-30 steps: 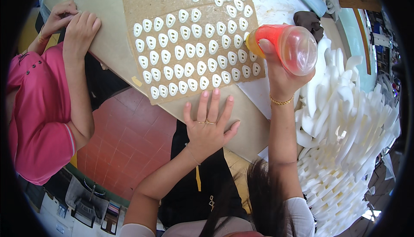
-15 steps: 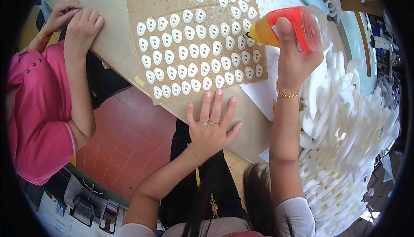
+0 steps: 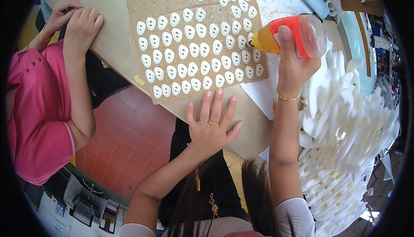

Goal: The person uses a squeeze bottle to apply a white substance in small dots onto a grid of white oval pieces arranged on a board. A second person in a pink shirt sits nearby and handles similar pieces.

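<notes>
My right hand (image 3: 297,66) is wrapped round a squeeze bottle (image 3: 276,30) with yellow contents, a red label and a clear base. The bottle is tipped on its side, its dark nozzle at the right edge of a brown board (image 3: 172,9). Rows of small white rounded pieces (image 3: 183,52), each with two holes, lie on that board. The nozzle tip is over or against one of these pieces; which of the two I cannot tell. My left hand (image 3: 209,129) rests flat with fingers spread, its fingertips at the board's near edge.
A large heap of white curved foam-like pieces (image 3: 340,150) rises at the right. On the left, a co-worker in a pink shirt (image 3: 41,112) has both hands (image 3: 79,25) together at the table's edge. White paper (image 3: 258,92) lies under the board. Red floor tiles (image 3: 125,137) show below the table (image 3: 112,42).
My right hand has brought the bottle slightly nearer to me, so the nozzle sits one piece lower along the board's right side. My left hand has stayed in place.
</notes>
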`<state>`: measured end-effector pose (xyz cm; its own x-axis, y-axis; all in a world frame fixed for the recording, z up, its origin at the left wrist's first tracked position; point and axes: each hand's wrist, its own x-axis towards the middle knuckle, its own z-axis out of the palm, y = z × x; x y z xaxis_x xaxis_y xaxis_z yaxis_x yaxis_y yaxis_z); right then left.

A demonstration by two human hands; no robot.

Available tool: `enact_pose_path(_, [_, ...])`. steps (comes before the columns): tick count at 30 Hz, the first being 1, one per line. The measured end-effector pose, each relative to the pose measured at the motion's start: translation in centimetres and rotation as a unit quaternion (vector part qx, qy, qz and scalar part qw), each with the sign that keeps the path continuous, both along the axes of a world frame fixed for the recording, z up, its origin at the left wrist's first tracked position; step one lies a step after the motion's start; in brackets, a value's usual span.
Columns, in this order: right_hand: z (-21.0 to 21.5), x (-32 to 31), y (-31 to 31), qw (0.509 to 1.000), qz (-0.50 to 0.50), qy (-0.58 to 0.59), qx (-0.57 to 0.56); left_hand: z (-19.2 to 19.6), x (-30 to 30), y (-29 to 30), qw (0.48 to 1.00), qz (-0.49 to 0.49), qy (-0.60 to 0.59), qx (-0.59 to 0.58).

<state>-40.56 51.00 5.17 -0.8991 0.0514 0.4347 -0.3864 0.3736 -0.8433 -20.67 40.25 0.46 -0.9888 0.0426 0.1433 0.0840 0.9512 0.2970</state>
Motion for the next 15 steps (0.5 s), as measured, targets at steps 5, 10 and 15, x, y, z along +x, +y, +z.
enact_pose_path(5, [-0.4,1.1,0.4,0.999,0.001,0.024,0.021,0.0,0.0,0.0,1.000,-0.001,-0.003,0.005])
enact_pose_path(10, [-0.1,2.3,-0.3,0.998,0.031,0.040,0.042,0.0,0.0,-0.1,1.000,0.001,-0.003,0.011])
enact_pose_path(15, [-0.5,2.3,-0.3,0.984,0.045,0.086,0.149,0.1,0.1,0.0,1.000,0.008,-0.008,0.013])
